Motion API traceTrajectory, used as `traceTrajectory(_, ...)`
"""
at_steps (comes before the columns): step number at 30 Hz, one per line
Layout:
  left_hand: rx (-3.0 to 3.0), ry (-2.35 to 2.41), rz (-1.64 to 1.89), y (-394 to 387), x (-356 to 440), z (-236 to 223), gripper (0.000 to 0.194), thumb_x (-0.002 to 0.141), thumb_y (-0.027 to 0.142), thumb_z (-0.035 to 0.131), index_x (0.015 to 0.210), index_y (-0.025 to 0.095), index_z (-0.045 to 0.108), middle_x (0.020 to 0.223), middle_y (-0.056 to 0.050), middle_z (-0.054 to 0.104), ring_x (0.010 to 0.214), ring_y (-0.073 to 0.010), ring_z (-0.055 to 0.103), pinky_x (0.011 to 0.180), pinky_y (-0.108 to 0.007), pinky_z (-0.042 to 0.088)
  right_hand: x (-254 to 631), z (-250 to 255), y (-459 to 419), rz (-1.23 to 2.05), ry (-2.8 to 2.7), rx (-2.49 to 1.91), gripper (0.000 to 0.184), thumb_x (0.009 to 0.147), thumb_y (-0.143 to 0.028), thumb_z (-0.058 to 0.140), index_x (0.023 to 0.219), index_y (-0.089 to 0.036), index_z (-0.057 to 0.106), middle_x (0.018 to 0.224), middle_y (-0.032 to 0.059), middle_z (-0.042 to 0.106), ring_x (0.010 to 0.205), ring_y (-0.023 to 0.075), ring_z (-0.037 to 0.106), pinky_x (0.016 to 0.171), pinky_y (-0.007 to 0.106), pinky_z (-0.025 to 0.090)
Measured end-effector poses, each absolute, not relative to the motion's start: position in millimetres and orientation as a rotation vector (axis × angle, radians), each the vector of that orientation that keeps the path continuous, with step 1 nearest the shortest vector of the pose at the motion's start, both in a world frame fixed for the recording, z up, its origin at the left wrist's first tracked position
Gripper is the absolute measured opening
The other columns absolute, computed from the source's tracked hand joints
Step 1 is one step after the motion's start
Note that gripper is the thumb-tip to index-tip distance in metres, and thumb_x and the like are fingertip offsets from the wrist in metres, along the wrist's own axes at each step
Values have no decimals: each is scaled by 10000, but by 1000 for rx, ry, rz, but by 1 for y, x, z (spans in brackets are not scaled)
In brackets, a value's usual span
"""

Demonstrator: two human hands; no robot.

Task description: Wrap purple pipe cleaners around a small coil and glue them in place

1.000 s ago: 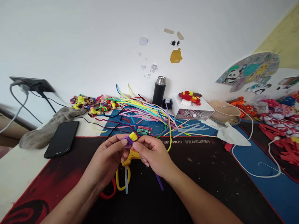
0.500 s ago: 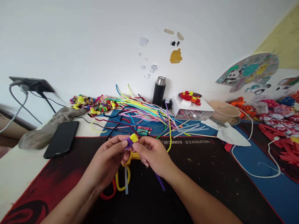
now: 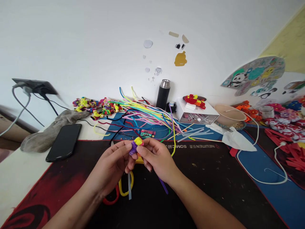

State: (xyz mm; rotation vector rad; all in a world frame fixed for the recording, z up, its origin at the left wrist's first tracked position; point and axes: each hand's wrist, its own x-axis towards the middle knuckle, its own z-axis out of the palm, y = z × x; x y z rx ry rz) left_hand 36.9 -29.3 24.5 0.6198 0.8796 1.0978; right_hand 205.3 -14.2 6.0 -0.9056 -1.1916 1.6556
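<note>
My left hand (image 3: 114,159) pinches a small coiled pipe-cleaner piece (image 3: 133,149), purple with a yellow top and a bit of pink at the side. Thumb and fingers of my right hand (image 3: 156,157) press against the same piece from the right. A purple pipe-cleaner tail (image 3: 163,186) hangs out below my right hand. Under both hands lies a yellow glue gun (image 3: 139,160), mostly covered, with a clear glue stick (image 3: 129,187) poking toward me. Scissors with red and yellow handles (image 3: 126,193) rest beside it, partly hidden by my left wrist.
Loose pipe cleaners (image 3: 147,113) are heaped at the back, near a black thermos (image 3: 163,95) and a white drawer box (image 3: 188,111). Small colourful figures (image 3: 95,106) and a phone (image 3: 64,142) lie left. A bowl (image 3: 228,115), tissue (image 3: 238,140) and white cable (image 3: 262,183) are at right.
The coiled piece has turned slightly between my fingers, showing more of its purple windings. The purple tail has swung slightly right. The whole view has shifted a little.
</note>
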Motion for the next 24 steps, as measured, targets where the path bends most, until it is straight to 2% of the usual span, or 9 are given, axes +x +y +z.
traceTrajectory(7,688,869,1055,-30,36,24,390,729,475,990,778,144,790,668,-23,698,497,-101,586,431,-176,459,207,5,-13,1650,-1160,-891,543,814,-604,901,1085,-201,656,654,-89,601,417,61,446,401,215,314)
traceTrajectory(17,745,890,954,-27,37,24,481,708,566,992,727,133,782,581,-35,684,493,-104,588,459,-171,463,209,2,-10,1600,-1137,-873,485,800,-577,922,994,-197,691,606,-85,595,406,56,427,379,197,302)
traceTrajectory(20,786,916,996,-26,36,19,477,751,591,958,884,155,817,627,-40,719,557,-137,641,513,-198,512,210,2,-10,1587,-1137,-876,496,815,-604,901,1015,-196,701,612,-74,622,390,48,395,374,198,275)
traceTrajectory(22,906,955,1079,-26,34,16,495,806,584,921,1093,193,820,746,-44,776,633,-159,688,579,-229,560,210,1,-9,1580,-1134,-871,484,824,-597,897,1019,-195,711,575,-91,580,379,44,369,371,196,257)
traceTrajectory(24,1072,1032,1171,-27,33,14,500,827,521,921,1218,236,794,911,-49,823,738,-179,739,667,-257,602,210,-1,-9,1580,-1126,-860,469,829,-591,898,1007,-197,717,538,-112,519,372,45,355,367,194,249)
